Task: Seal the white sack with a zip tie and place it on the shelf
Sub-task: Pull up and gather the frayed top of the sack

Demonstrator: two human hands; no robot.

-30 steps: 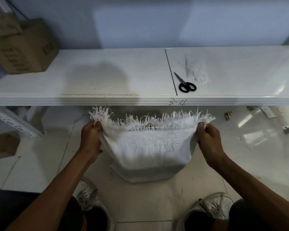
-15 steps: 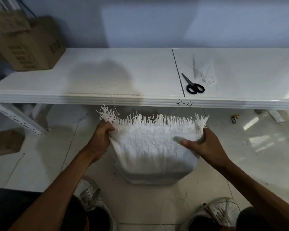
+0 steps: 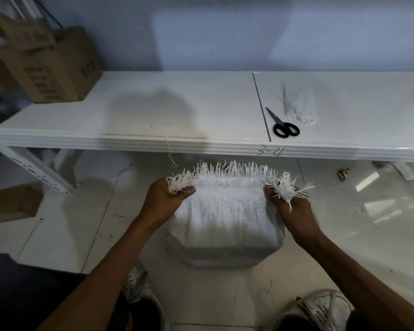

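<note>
White sack (image 3: 225,223) is stood on the floor, just below the shelf (image 3: 153,139) edge. Its frayed mouth is stretched 9-to-3, clenched at 9 by left hand (image 3: 163,199), at 3 by right hand (image 3: 294,209). Zip ties (image 3: 296,108) are seen at 1 o'clock, nearer right hand.

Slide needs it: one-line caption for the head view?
Left hand and right hand grip the frayed top corners of the white sack on the floor; zip ties and scissors lie on the shelf.
</note>
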